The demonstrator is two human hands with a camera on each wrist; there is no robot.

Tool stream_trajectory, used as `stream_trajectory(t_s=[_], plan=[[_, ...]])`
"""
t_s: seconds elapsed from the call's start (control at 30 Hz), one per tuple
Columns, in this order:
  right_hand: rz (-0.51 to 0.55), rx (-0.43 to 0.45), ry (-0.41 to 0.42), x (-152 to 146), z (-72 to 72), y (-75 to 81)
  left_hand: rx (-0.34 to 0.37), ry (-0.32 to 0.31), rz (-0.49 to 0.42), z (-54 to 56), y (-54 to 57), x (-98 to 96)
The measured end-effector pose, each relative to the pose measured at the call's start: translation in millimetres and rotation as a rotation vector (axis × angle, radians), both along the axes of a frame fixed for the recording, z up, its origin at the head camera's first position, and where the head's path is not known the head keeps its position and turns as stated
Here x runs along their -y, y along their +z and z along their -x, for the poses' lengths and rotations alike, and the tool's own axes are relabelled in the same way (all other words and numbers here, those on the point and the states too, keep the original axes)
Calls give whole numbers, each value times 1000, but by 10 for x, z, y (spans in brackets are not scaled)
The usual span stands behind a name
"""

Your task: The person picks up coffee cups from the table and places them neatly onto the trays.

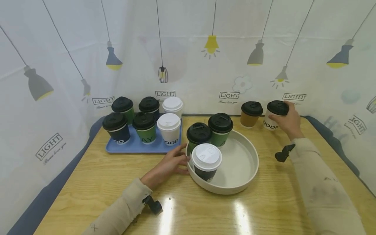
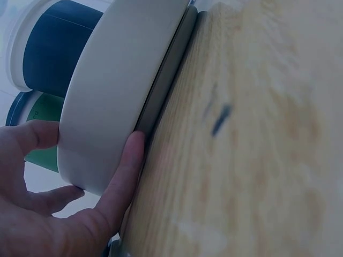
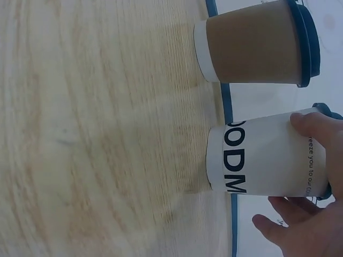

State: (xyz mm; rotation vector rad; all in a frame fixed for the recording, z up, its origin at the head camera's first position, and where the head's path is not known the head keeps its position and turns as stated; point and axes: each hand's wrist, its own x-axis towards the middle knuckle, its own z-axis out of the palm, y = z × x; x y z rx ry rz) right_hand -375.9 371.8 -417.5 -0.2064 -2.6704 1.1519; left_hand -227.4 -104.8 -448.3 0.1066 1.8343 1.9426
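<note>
My right hand [image 1: 288, 121] grips a white paper cup [image 3: 262, 155] with a black lid, thumb on one side and fingers round the other. The cup stands at the back right, beside a brown cup [image 1: 250, 115] with a black lid. The fingers of my left hand [image 1: 168, 164] are spread against the outer wall of a round cream tray [image 1: 252, 163], as the left wrist view [image 2: 102, 112] also shows. In that tray stand two green cups with black lids, one nearer [image 1: 199, 134] and one farther [image 1: 220, 130], plus a dark cup [image 1: 206, 161] with a white lid.
A blue rectangular tray [image 1: 141, 148] on the left bears several lidded cups in green, dark blue and white. All stands on a wooden table [image 1: 205, 212]. A curtain [image 1: 191, 49] printed with lamps hangs right behind the table's back edge.
</note>
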Motion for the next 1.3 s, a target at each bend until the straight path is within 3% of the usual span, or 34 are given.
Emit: stream_trajectory(t_s=[0.33, 0.8, 1.13, 1.3], plan=[[-52, -9, -14, -1, -68, -33, -4, -4, -11, 1, -19, -3], [43, 28, -36, 122, -340, -53, -15, -7, 4, 5, -31, 17], [85, -30, -34, 171, -514, -114, -13, -17, 0, 11, -29, 9], [81, 13, -57, 203, -608, -111, -11, -17, -3, 15, -33, 2]])
